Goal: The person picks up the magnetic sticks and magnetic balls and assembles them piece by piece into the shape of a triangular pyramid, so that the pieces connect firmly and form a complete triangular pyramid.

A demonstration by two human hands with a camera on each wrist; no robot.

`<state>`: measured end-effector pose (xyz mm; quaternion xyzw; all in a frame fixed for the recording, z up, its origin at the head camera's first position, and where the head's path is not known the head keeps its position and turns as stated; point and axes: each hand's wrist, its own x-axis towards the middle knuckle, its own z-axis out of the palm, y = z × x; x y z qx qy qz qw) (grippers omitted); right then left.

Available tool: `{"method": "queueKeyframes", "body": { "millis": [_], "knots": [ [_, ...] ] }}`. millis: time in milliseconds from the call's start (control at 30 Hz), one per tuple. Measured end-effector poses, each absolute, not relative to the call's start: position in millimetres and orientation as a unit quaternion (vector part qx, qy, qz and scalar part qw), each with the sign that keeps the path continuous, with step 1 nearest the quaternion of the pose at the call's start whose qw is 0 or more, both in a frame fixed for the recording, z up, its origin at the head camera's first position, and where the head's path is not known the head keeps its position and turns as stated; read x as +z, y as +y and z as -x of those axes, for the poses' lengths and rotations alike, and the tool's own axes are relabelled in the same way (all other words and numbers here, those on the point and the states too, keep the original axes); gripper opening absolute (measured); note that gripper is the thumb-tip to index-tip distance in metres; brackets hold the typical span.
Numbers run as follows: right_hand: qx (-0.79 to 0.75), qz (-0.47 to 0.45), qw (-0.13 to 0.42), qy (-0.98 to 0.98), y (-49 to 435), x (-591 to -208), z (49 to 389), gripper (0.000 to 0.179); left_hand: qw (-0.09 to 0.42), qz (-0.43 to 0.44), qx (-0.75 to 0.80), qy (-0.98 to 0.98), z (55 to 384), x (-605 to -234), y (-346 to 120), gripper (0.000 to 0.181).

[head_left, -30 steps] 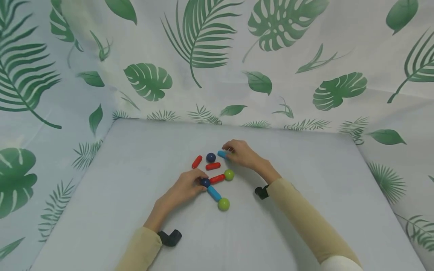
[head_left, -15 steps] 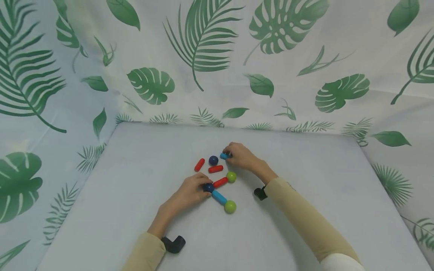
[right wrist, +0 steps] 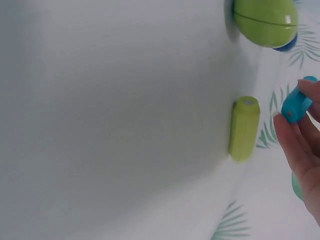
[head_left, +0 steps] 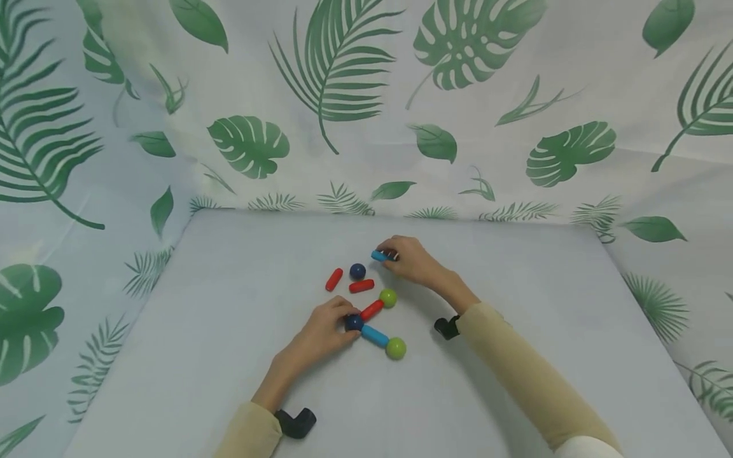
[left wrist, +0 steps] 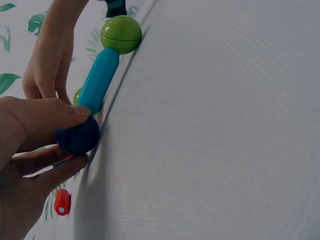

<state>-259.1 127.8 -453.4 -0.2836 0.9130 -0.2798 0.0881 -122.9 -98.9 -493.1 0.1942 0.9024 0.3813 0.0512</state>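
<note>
My left hand (head_left: 322, 329) pinches a dark blue ball (left wrist: 80, 136) between thumb and fingers. From that ball run a red stick (head_left: 372, 310) and a light blue stick (left wrist: 100, 79), each meeting a green ball (head_left: 396, 348) at its far end. Farther back, my right hand (head_left: 413, 259) grips a loose light blue stick (right wrist: 296, 106), partly covered by its fingers and raised off the table in the right wrist view.
Two loose red sticks (head_left: 361, 285) and another dark blue ball (head_left: 357, 271) lie between the hands. A yellow-green stick (right wrist: 245, 129) rests on the white table (head_left: 487, 394) near the right hand. Leaf-printed cloth (head_left: 355, 159) walls the back and sides.
The left hand has shifted slightly right and nearer, turning the joined balls and sticks a little. The right hand has raised the light blue stick slightly and changed its hold on it.
</note>
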Motion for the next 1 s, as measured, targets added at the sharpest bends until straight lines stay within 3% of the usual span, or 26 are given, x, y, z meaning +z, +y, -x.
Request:
{"method": "queueKeyframes", "body": {
  "millis": [567,1000],
  "knots": [
    [-0.294,0.286,0.08,0.909,162.7,-441.1,216.7,0.028,0.055,-0.139,0.396,0.906,117.4,-492.7,-91.5,0.034],
    [-0.268,0.284,0.112,0.914,184.3,-446.7,198.8,0.025,0.041,-0.131,0.403,0.905,116.2,-492.5,-83.5,0.036]
  ]
}}
